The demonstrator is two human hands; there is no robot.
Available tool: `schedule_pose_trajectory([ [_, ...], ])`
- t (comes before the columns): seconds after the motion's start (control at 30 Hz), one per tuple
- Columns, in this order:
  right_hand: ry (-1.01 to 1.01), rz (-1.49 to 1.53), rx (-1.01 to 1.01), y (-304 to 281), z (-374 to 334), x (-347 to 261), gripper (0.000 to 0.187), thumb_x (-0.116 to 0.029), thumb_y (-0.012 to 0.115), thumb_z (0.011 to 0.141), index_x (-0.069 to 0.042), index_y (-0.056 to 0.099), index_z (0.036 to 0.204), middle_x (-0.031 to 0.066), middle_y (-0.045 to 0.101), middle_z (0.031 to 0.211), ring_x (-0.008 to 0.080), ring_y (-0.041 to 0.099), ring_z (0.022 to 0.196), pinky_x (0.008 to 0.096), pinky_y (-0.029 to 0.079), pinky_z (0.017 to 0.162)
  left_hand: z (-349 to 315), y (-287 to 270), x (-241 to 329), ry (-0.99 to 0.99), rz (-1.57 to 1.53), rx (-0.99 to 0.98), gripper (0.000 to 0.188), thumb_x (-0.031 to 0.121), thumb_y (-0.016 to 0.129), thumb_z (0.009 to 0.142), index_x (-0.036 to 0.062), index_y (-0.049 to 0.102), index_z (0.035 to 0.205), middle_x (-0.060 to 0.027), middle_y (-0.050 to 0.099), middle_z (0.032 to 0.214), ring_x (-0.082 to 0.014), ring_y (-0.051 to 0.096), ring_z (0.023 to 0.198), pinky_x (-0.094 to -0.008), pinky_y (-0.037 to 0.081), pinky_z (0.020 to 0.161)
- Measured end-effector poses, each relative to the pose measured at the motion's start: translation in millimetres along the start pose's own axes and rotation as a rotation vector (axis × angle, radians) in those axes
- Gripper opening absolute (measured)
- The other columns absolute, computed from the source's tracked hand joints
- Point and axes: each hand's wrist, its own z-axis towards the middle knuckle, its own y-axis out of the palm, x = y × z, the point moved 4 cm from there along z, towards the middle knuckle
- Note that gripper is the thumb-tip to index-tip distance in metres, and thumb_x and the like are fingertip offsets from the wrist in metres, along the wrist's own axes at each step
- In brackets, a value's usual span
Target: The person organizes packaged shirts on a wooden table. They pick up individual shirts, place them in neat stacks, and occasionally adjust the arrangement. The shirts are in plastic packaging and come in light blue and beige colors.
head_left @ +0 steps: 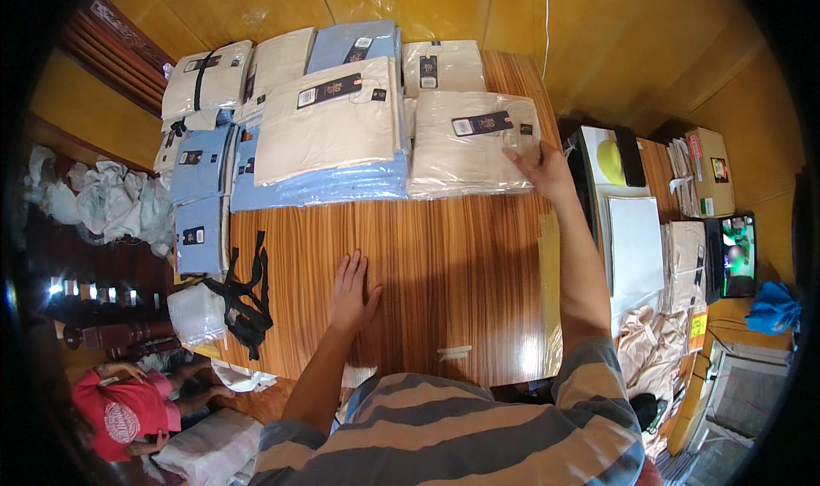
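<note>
My right hand [548, 172] is at the near right corner of a stack of cream folded garments in clear plastic bags [461, 157]. Its thumb and fingers close on the edge of the bagged garment on top, which carries a dark hang tag [481, 125]. Flat on the wood-grain table [427, 289] lies my left hand [352, 296], fingers stretched out, holding nothing. Just left of the cream stack stands a taller pile, with a cream bagged garment [320, 144] over light blue ones [342, 185].
Bagged blue garments [201, 166] line the table's left side, near black straps [249, 302] and clear plastic bags [196, 315]. On the right are white paper [635, 238], a phone [629, 157], a lit screen [738, 255] and a cardboard box [711, 170]. A person in red [120, 409] sits lower left.
</note>
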Motion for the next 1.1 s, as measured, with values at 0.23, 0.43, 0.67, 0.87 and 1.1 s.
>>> schedule_pose_trajectory([
  [0.23,-0.008,-0.251,0.023,14,4,-27,0.084,-0.072,0.076,0.085,0.004,0.071,0.119,0.033,0.074,0.088,0.0481,0.076,0.089,0.0552,0.059,0.076,-4,4,-8,-0.044,-0.104,0.019,0.058,0.021,0.073,0.096,0.003,0.055,0.148,-0.0183,0.046,0.164,-0.0436,0.04,0.152,-0.0536,0.035,0.124],
  [0.43,0.128,-0.624,-0.117,12,13,-30,0.102,-0.09,0.06,0.082,-0.004,0.064,0.138,0.0318,0.076,0.104,0.048,0.074,0.106,0.0556,0.059,0.09,-6,-2,-8,-0.065,-0.123,0.007,0.055,0.023,0.073,0.095,0.0017,0.058,0.143,-0.0192,0.047,0.163,-0.0428,0.042,0.152,-0.0524,0.037,0.124],
  [0.67,0.081,-0.676,-0.028,7,4,-44,0.098,-0.084,0.055,0.091,-0.012,0.05,0.157,0.032,0.074,0.115,0.0487,0.072,0.112,0.0557,0.057,0.092,-10,-8,-19,-0.032,-0.164,0.068,0.052,0.028,0.072,0.096,0.0018,0.06,0.14,-0.019,0.049,0.16,-0.04,0.043,0.151,-0.0501,0.038,0.123],
  [0.87,-0.124,-0.094,0.422,43,-102,-29,0.043,-0.036,0.06,0.11,0.005,0.064,0.121,0.0265,0.068,0.112,0.0404,0.064,0.1,0.0436,0.053,0.094,-19,-4,-27,0.019,-0.245,0.164,0.049,0.028,0.071,0.097,0.0022,0.061,0.137,-0.0193,0.049,0.16,-0.0398,0.045,0.15,-0.0488,0.039,0.123],
  [1.1,-0.326,-0.629,-0.308,247,-307,-110,0.079,-0.048,0.059,0.104,-0.004,0.033,0.165,0.0298,0.019,0.173,0.0545,0.014,0.158,0.072,0.012,0.125,-33,2,-48,0.092,-0.485,0.174,0.044,0.024,0.073,0.096,0.004,0.064,0.133,-0.0202,0.053,0.156,-0.0401,0.048,0.146,-0.0471,0.04,0.121],
])
